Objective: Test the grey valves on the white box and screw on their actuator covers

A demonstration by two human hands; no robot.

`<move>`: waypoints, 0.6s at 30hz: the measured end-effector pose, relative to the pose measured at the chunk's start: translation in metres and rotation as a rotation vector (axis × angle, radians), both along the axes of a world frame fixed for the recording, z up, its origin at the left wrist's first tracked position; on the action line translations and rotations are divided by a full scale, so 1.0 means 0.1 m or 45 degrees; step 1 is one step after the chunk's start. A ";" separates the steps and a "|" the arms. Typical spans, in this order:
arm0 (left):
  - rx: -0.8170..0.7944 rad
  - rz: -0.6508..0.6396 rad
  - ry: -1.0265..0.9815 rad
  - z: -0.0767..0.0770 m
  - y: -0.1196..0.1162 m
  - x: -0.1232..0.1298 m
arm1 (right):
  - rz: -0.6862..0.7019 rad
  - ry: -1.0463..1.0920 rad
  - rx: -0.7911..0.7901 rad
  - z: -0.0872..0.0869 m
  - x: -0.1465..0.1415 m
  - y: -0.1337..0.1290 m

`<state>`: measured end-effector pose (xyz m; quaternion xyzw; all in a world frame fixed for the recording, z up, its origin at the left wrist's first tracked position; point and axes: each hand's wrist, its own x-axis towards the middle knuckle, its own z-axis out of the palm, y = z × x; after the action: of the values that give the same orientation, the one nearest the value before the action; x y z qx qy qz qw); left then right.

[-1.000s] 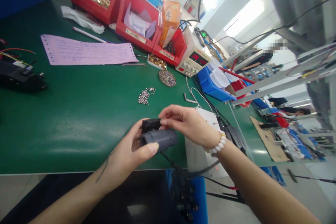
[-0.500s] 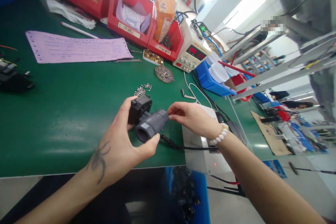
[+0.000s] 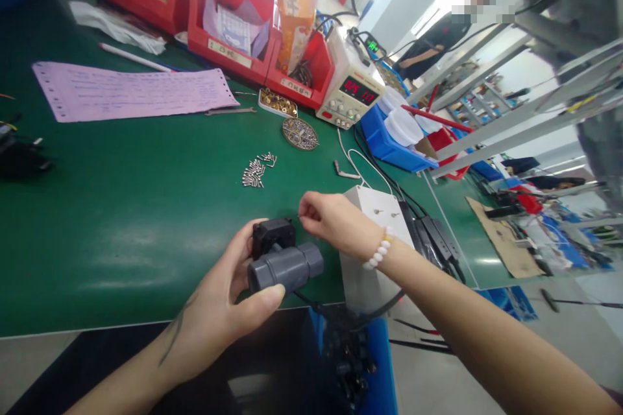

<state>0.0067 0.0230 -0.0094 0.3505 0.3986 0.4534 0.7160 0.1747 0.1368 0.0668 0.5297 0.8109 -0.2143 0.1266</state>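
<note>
My left hand (image 3: 214, 318) is wrapped round a motorised valve, with the thumb along its grey plastic pipe body (image 3: 287, 269). The valve's black box-shaped actuator (image 3: 274, 237) lies on the far side of the pipe, against my fingers. A black cable (image 3: 374, 319) runs off to the right from beneath the valve. Just beyond the actuator, my right hand (image 3: 335, 220) is closed in a pinch; whatever sits between its fingertips is too small to make out. Small silver screws (image 3: 254, 172) lie in a loose pile on the green bench (image 3: 146, 207) past the valve.
Red bins (image 3: 228, 45), a power supply (image 3: 350, 91) and a purple sheet (image 3: 136, 91) line the back. A dish of small parts (image 3: 300, 134) and a hex key (image 3: 345, 172) lie nearer. At right stands a white box (image 3: 363, 272); below is a blue crate (image 3: 384, 369).
The valve and my left hand have moved down towards me, with the pipe turned more sideways. My right hand has left the pipe's end and sits by the actuator. A person appears in the background.
</note>
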 end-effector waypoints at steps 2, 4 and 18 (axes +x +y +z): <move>0.010 -0.039 -0.004 0.00 0.02 0.00 | -0.024 0.157 -0.038 0.13 0.03 0.01; 0.019 -0.065 -0.014 0.00 0.04 0.01 | -0.042 0.294 -0.080 0.22 0.05 -0.01; 0.093 -0.165 0.057 -0.08 -0.05 -0.03 | -0.027 -0.304 0.083 -0.06 -0.05 0.36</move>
<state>0.0033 0.0175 -0.0173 0.4116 0.3742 0.4123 0.7215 0.1700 0.1730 0.0609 0.5637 0.7910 -0.1243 0.2028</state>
